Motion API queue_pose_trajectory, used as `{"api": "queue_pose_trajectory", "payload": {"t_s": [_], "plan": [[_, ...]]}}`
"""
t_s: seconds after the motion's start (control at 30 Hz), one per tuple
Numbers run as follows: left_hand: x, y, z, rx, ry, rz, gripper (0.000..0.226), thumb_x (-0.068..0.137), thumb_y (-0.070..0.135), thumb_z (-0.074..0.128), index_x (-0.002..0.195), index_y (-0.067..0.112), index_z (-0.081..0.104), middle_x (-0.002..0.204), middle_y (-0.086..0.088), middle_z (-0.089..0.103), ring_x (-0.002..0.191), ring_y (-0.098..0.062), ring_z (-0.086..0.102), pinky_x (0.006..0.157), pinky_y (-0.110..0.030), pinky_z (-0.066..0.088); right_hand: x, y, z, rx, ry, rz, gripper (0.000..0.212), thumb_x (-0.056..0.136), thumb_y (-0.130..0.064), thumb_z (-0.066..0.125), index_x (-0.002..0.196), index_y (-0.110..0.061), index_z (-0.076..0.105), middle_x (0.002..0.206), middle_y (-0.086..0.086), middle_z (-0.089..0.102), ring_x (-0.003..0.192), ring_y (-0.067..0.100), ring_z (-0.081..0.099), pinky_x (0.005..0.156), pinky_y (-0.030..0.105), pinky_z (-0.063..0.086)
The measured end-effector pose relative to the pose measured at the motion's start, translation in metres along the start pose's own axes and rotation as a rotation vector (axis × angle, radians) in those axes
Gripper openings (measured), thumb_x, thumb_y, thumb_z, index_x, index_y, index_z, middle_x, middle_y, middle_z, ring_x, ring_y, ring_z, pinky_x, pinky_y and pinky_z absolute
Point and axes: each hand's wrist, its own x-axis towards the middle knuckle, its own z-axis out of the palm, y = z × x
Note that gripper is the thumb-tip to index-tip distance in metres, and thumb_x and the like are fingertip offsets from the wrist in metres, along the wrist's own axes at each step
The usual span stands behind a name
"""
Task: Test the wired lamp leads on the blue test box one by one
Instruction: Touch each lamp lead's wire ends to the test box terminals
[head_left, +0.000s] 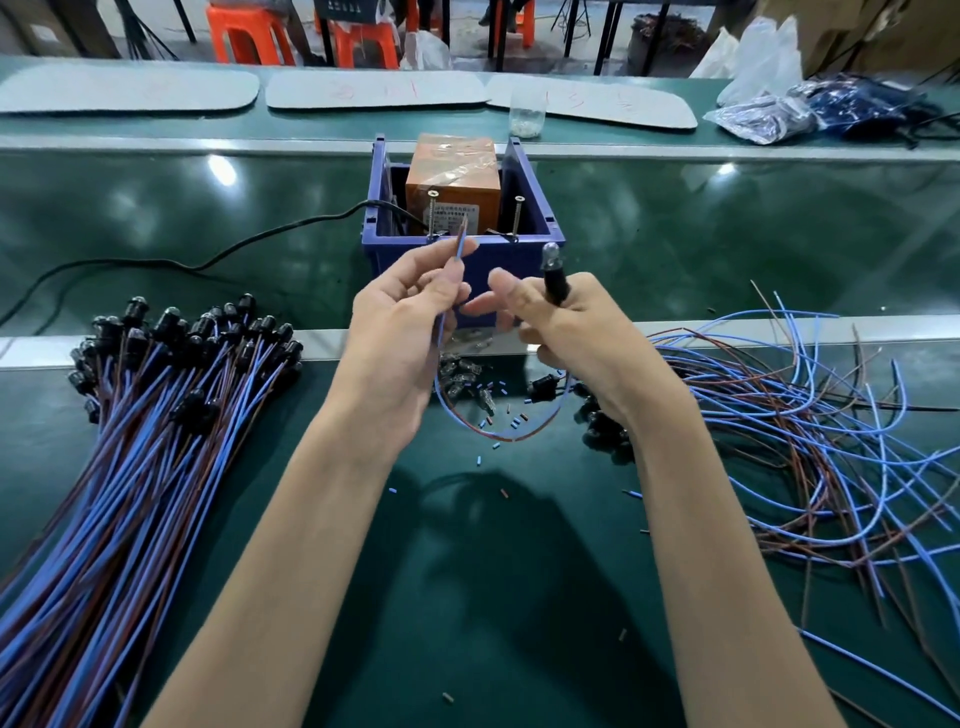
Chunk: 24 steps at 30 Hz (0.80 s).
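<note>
Legible text: none confirmed.

- Orange block (454, 176) inside the blue test box (524, 254): a pale printed label (448, 215) on its near face, several lines of small dark print, too small and blurred to read. Clear tape over the block's top glares; no characters made out there.
- Grey mats at the far side of the surface: faint red handwritten marks on the middle mat (374, 91) and on the right mat (592, 101), possibly digits, cannot tell which.
- Dark panel (345, 8) at the top edge, behind the orange stools: light marks on it, unreadable.

No brand, number or sign read with certainty.
</note>
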Motion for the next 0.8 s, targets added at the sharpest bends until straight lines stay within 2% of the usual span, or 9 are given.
{"api": "queue_pose_trajectory", "payload": {"t_s": [0.1, 0.17, 0.2, 0.27, 0.37, 0.47, 0.57, 0.67, 0.8], "plan": [[-0.003, 0.001, 0.005, -0.242, -0.038, -0.074, 0.019, 0.096, 0.007, 0.050, 0.097, 0.016, 0.066, 0.080, -0.006, 0.050, 0.065, -0.010, 0.058, 0.054, -0.017, 0.049, -0.003, -0.002, 0.008, 0.158, -0.085, -0.099, 0.021, 0.098, -0.009, 0.052, 0.084, -0.009, 0.069, 0.052, -0.017, 0.060, 0.045, -0.006, 0.053, 0.047, 0.002, 0.038], [-0.004, 0.001, 0.007, -0.295, -0.030, -0.104, 0.019, 0.095, 0.010, 0.051, 0.096, 0.020, 0.067, 0.075, 0.000, 0.050, 0.065, -0.007, 0.055, 0.057, -0.018, 0.050, -0.001, -0.001, 0.013, 0.219, -0.043, -0.124, 0.011, 0.090, 0.002, 0.061, 0.095, -0.002, 0.070, 0.057, -0.016, 0.065, 0.049, -0.005, 0.057, 0.052, 0.003, 0.042], [-0.004, 0.001, 0.008, -0.305, -0.026, -0.110, 0.018, 0.095, 0.011, 0.052, 0.095, 0.021, 0.067, 0.074, 0.002, 0.052, 0.065, -0.006, 0.053, 0.059, -0.018, 0.051, 0.000, 0.000, 0.015, 0.254, 0.000, -0.123, 0.017, 0.085, 0.006, 0.065, 0.100, -0.001, 0.070, 0.060, -0.015, 0.067, 0.050, -0.004, 0.058, 0.053, 0.005, 0.044], [-0.004, 0.001, 0.011, -0.298, -0.032, -0.104, 0.017, 0.094, 0.014, 0.053, 0.093, 0.022, 0.068, 0.072, 0.003, 0.058, 0.065, -0.007, 0.055, 0.065, -0.021, 0.053, 0.002, 0.001, 0.017, 0.306, 0.045, -0.109, 0.018, 0.082, 0.010, 0.067, 0.095, -0.002, 0.071, 0.060, -0.013, 0.068, 0.049, -0.002, 0.058, 0.052, 0.007, 0.045], [-0.005, -0.002, 0.013, -0.213, -0.051, -0.069, 0.015, 0.095, 0.016, 0.053, 0.093, 0.017, 0.067, 0.075, 0.003, 0.070, 0.071, -0.010, 0.064, 0.077, -0.029, 0.052, 0.004, 0.002, 0.017, 0.365, 0.062, -0.066, 0.015, 0.082, 0.006, 0.067, 0.080, -0.007, 0.074, 0.063, -0.003, 0.069, 0.056, 0.005, 0.063, 0.055, 0.013, 0.050], [-0.007, -0.004, 0.014, -0.153, -0.071, -0.050, 0.014, 0.096, 0.014, 0.052, 0.091, 0.012, 0.066, 0.075, 0.002, 0.073, 0.069, -0.007, 0.067, 0.062, -0.016, 0.050, 0.006, 0.004, 0.014, 0.391, 0.109, -0.045, 0.017, 0.081, 0.000, 0.071, 0.073, -0.014, 0.077, 0.069, 0.002, 0.072, 0.062, 0.011, 0.066, 0.057, 0.017, 0.052], [-0.008, -0.006, 0.015, -0.161, -0.051, -0.045, 0.014, 0.095, 0.014, 0.054, 0.088, 0.013, 0.066, 0.073, 0.004, 0.073, 0.066, -0.003, 0.066, 0.060, -0.014, 0.049, 0.004, 0.003, 0.014, 0.396, 0.132, -0.042, 0.010, 0.082, 0.001, 0.070, 0.078, -0.008, 0.073, 0.059, -0.002, 0.069, 0.047, 0.001, 0.059, 0.046, 0.008, 0.042], [-0.008, -0.007, 0.016, -0.190, 0.043, -0.040, 0.015, 0.095, 0.015, 0.055, 0.085, 0.015, 0.066, 0.072, 0.004, 0.072, 0.065, -0.004, 0.064, 0.061, -0.016, 0.050, 0.003, 0.002, 0.017, 0.413, 0.154, -0.039, 0.007, 0.082, -0.001, 0.070, 0.078, -0.006, 0.072, 0.058, -0.003, 0.068, 0.046, 0.001, 0.059, 0.045, 0.008, 0.043], [-0.005, -0.009, 0.012, -0.144, 0.194, -0.034, 0.018, 0.099, 0.021, 0.051, 0.084, 0.019, 0.061, 0.075, 0.008, 0.064, 0.066, -0.002, 0.066, 0.058, -0.017, 0.052, 0.006, 0.000, 0.014, 0.353, 0.276, -0.037, 0.006, 0.086, -0.007, 0.068, 0.081, -0.006, 0.071, 0.056, -0.009, 0.064, 0.040, -0.003, 0.049, 0.042, 0.005, 0.034]]}}
